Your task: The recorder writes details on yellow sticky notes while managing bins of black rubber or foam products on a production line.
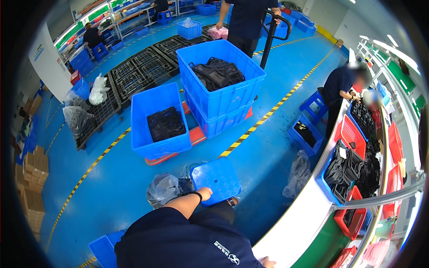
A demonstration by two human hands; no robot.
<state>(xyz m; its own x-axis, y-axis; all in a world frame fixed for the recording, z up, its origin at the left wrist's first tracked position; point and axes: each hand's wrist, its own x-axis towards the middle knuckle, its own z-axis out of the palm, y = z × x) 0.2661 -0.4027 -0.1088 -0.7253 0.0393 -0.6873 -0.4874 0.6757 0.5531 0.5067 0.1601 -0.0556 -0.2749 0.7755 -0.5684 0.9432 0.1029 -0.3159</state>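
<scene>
My left hand (205,193), with a dark band on its wrist, grips the near-left edge of a blue plastic stool (216,178). The square stool seat has a small hole in its middle. At the lower edge of the view, my right hand (268,262) is by the near end of the white workbench (286,239); its fingers show too little to tell how they are held. Crumpled clear plastic bags (163,190) lie on the floor just left of the stool.
Ahead stand blue bins (156,96) of black parts on a red pallet jack (196,134), a person (246,20) at its handle. Black pallets (138,71) lie behind. A seated co-worker (337,85) works along the right bench, which holds red trays (353,134). A blue bin (103,251) sits lower left.
</scene>
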